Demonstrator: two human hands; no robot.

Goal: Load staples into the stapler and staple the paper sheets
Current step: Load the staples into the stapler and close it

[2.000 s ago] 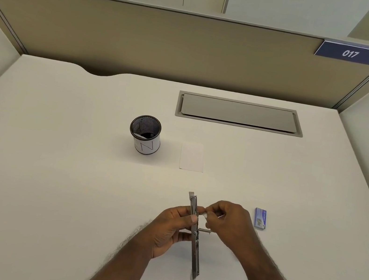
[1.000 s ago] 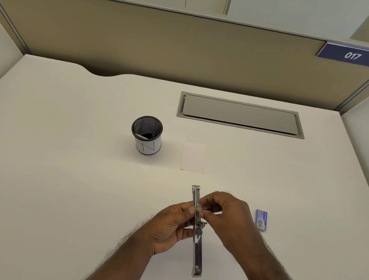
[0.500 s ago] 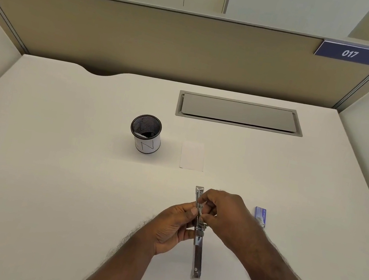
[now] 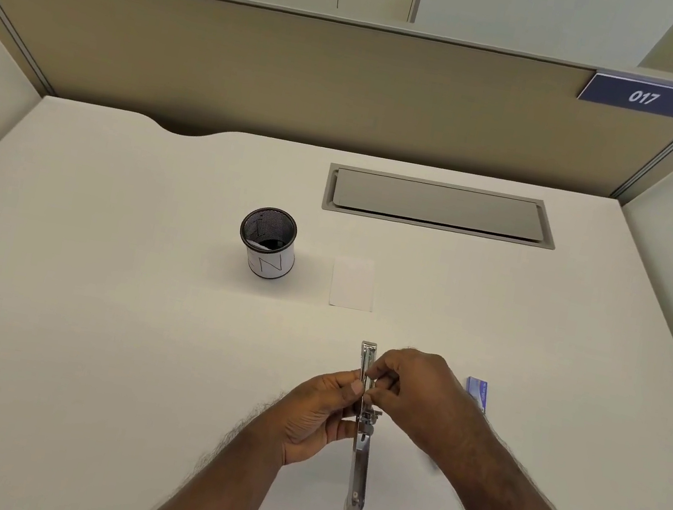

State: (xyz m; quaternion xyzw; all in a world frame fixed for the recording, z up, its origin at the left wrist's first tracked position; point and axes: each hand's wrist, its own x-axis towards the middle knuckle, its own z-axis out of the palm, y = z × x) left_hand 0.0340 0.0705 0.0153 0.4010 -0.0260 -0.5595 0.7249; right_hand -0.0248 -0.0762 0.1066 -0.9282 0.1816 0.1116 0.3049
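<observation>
White table stretches out, a mesh pen cup with a white band standing left of centre, a grey cable hatch set flush farther back, beige partition behind, blue "017" sign at its top right

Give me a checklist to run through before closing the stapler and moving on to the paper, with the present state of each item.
1. Stapler swung fully open, held over the desk: ok.
2. Left hand grips the stapler at its middle: ok.
3. Right hand pinches at the magazine channel near the hinge: ok.
4. Staple strip seated flat in the channel: cannot tell, the fingers hide it.
5. Paper sheets lie flat within view beside the pen cup, nothing on them: ok.
6. Staple box lies on the desk to the right of the right hand, partly hidden behind it; whether it is closed: cannot tell.
</observation>
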